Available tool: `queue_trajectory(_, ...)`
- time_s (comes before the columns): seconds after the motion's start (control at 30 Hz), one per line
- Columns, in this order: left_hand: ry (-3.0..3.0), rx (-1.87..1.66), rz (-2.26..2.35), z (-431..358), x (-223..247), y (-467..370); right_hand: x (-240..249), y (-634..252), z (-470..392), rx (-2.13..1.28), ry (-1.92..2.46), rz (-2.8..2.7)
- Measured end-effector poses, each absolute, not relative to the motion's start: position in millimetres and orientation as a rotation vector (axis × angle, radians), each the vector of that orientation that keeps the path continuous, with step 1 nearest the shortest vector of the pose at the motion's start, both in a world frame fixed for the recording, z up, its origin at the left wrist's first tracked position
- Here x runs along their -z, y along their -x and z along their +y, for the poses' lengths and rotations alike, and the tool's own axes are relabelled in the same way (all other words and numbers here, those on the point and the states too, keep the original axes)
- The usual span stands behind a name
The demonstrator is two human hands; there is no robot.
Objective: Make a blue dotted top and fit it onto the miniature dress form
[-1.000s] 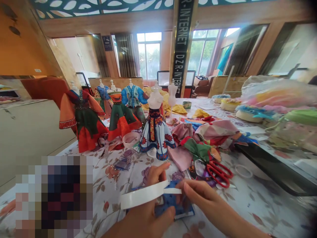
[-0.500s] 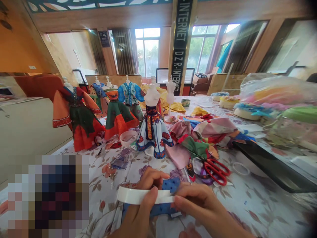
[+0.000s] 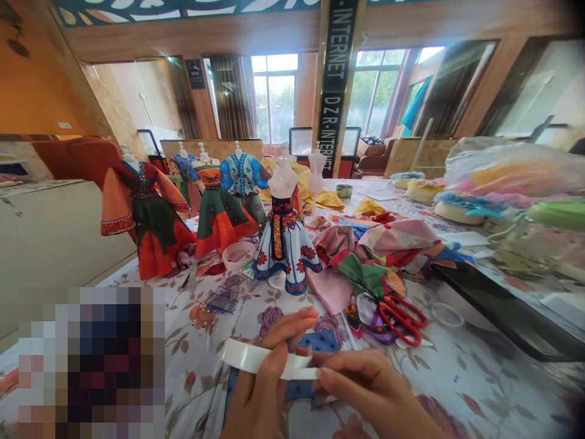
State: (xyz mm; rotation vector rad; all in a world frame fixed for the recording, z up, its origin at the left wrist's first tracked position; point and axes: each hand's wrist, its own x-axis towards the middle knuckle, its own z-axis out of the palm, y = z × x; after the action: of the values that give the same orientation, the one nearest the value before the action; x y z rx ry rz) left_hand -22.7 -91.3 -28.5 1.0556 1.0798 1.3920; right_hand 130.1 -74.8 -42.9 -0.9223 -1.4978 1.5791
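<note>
A white roll of tape is pinched between the thumb and fingers of my left hand, low in the middle of the view. My right hand holds the short free end of the tape between thumb and index finger, close to the left fingertips. Beneath both hands lies a piece of blue patterned fabric on the flowered tablecloth. Part of the fabric is hidden by my hands.
A small dress form in a white and blue skirt stands ahead, with other dressed forms left of it. Red scissors, cloth scraps and a black tray-like object lie to the right. A blurred patch covers the lower left.
The tape roll and my left hand have shifted slightly right, and the left fingers have straightened somewhat. More of the blue fabric shows behind my hands. The whole view has shifted slightly.
</note>
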Motion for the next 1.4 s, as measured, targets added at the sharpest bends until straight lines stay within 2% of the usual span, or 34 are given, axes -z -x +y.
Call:
queue_trajectory(0.47,-0.795,-1.393,1.030,-91.4,26.3,19.8,45.1,-127.9,-78.6,-1.569,1.012,-1.554)
queue_trajectory(0.67,-0.460,-1.375,0.895,-81.5,7.1,28.2,37.0,-128.6,-75.9,-1.654,0.948,-1.500)
queue_trajectory(0.97,-0.324,-1.318,0.828,-73.3,-10.3,27.3,42.0,-135.2,-71.0,-1.424,0.712,-1.270)
queue_trajectory(1.27,-0.440,-1.168,0.655,-79.2,1.7,26.4,56.0,-134.5,-76.4,-1.127,0.688,-1.598)
queue_trajectory(1.4,-0.540,-1.142,0.630,-82.5,3.2,26.0,61.2,-132.9,-76.7,-1.210,0.643,-1.627)
